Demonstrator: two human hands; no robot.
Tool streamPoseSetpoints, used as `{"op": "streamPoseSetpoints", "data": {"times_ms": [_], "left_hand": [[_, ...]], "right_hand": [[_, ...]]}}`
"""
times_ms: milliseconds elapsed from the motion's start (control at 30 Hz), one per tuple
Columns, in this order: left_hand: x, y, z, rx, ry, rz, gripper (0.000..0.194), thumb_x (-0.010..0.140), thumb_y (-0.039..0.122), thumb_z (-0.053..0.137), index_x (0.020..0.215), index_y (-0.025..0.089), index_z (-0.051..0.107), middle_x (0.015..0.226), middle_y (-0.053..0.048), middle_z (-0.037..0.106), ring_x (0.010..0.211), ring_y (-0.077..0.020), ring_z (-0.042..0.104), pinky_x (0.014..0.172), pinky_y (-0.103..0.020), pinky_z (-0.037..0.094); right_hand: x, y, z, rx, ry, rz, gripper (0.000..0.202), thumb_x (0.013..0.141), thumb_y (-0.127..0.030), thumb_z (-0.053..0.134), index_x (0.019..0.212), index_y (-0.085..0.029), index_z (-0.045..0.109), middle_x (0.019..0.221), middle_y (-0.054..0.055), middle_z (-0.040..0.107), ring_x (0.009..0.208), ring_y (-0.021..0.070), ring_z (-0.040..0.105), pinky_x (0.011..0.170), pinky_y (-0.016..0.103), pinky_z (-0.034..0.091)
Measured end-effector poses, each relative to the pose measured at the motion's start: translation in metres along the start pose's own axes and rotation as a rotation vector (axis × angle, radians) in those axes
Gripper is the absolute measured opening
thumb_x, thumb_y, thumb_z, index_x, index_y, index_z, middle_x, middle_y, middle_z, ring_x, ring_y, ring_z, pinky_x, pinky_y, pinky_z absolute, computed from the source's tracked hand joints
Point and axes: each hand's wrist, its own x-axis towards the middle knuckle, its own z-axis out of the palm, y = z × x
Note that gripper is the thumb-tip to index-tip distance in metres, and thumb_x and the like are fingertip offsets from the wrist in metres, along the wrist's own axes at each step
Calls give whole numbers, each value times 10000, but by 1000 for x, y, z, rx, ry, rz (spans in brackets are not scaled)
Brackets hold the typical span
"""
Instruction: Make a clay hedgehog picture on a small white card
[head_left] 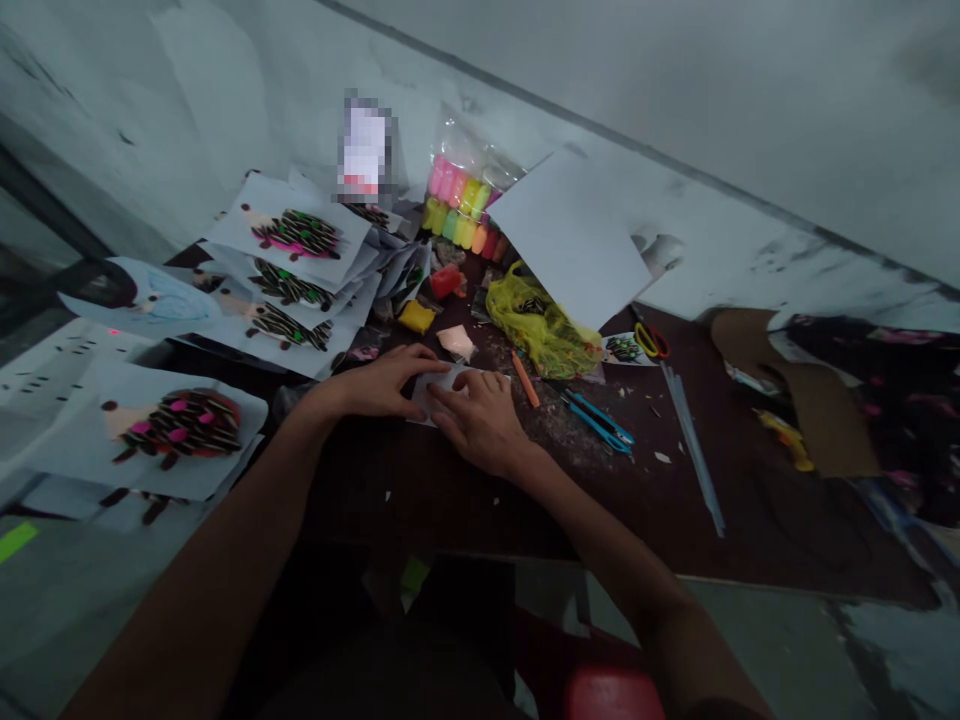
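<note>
Both hands rest on a small white sheet of paper (pixel 420 402) near the middle of the dark table. My left hand (pixel 375 383) lies along its left side, thumb and fingers apart, fingertips at the sheet's edge. From the right, my right hand (pixel 484 420) reaches over the sheet with its fingers stretched and pressed on it. Whether anything small lies under those fingertips is hidden. Just beyond the hands sits a pale pink lump of clay (pixel 456 343), with a yellow lump (pixel 417 316) and a red lump (pixel 448 282) behind it. An orange stick (pixel 526 378) lies right of my right hand.
Stacked sheets with clay hedgehogs (pixel 180 425) cover the left. Behind are a bag of coloured clay (pixel 465 200), a yellow plastic bag (pixel 536 320) and a leaning white sheet (pixel 574 235). Blue snips (pixel 600 422), scissors (pixel 651 340) and clear sticks (pixel 694 450) lie at right.
</note>
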Motion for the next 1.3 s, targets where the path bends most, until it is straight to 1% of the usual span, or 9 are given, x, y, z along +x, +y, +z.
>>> {"op": "streamPoseSetpoints", "data": {"times_ms": [67, 200, 300, 467, 600, 700, 933, 1133, 1300], "left_hand": [[0, 1, 0, 0, -8, -2, 686, 793, 412, 709, 1435, 246, 530, 1390, -108, 508, 1328, -300, 460, 1141, -439, 346], [0, 1, -1, 7, -3, 10, 658, 805, 389, 701, 1429, 259, 535, 1368, -97, 520, 1311, -301, 470, 1126, -433, 361], [0, 0, 0, 10, 5, 20, 654, 810, 369, 704, 1433, 269, 532, 1355, -90, 529, 1303, -297, 476, 1120, -426, 370], [0, 1, -1, 22, 2, 9, 646, 808, 343, 698, 1427, 253, 540, 1375, -95, 517, 1315, -299, 469, 1127, -422, 364], [-1, 4, -1, 33, -4, -4, 627, 803, 364, 705, 1405, 269, 558, 1381, -83, 517, 1321, -305, 463, 1121, -426, 369], [-1, 3, 0, 37, -3, -3, 595, 806, 394, 709, 1373, 255, 588, 1369, -87, 519, 1318, -302, 462, 1120, -417, 367], [-1, -2, 2, 48, 9, 17, 552, 823, 409, 702, 1347, 264, 611, 1349, -88, 518, 1307, -291, 463, 1115, -410, 363], [0, 1, 0, 25, -12, 7, 592, 807, 403, 701, 1355, 198, 608, 1348, -119, 510, 1304, -304, 469, 1118, -407, 355], [0, 2, 0, 34, -2, 13, 582, 811, 389, 692, 1363, 231, 597, 1357, -102, 510, 1313, -294, 463, 1132, -414, 348]], "right_hand": [[4, -2, 0, -8, -27, -11, 405, 1025, -464, 461, 1305, -249, 658, 1138, 121, 578, 1044, 258, 483, 948, 435, 313], [7, -3, 1, -27, -50, -28, 402, 1027, -466, 442, 1294, -251, 654, 1126, 120, 573, 1018, 258, 472, 932, 428, 315], [5, -2, 4, -38, -32, -50, 410, 1024, -468, 448, 1329, -260, 627, 1138, 121, 568, 1019, 261, 464, 930, 432, 314], [-1, 1, 7, -85, 20, -105, 394, 1017, -449, 467, 1342, -282, 615, 1208, 124, 548, 1071, 270, 457, 992, 464, 290], [-2, 1, 7, -131, 22, -123, 381, 1020, -441, 461, 1335, -292, 616, 1212, 123, 553, 1087, 273, 456, 1014, 474, 282], [-2, 1, 6, -145, 29, -116, 375, 1021, -431, 465, 1338, -298, 615, 1228, 123, 556, 1087, 269, 459, 1027, 478, 272], [0, 0, 6, -147, 44, -121, 359, 1028, -418, 459, 1309, -280, 635, 1241, 124, 563, 1105, 266, 456, 1025, 474, 269], [-4, 3, 7, -116, 43, -131, 388, 1029, -429, 446, 1347, -284, 617, 1211, 127, 568, 1070, 265, 468, 998, 463, 288], [-7, 5, 5, -118, 32, -148, 392, 1026, -419, 453, 1366, -295, 604, 1206, 125, 564, 1064, 268, 464, 986, 461, 298]]}}
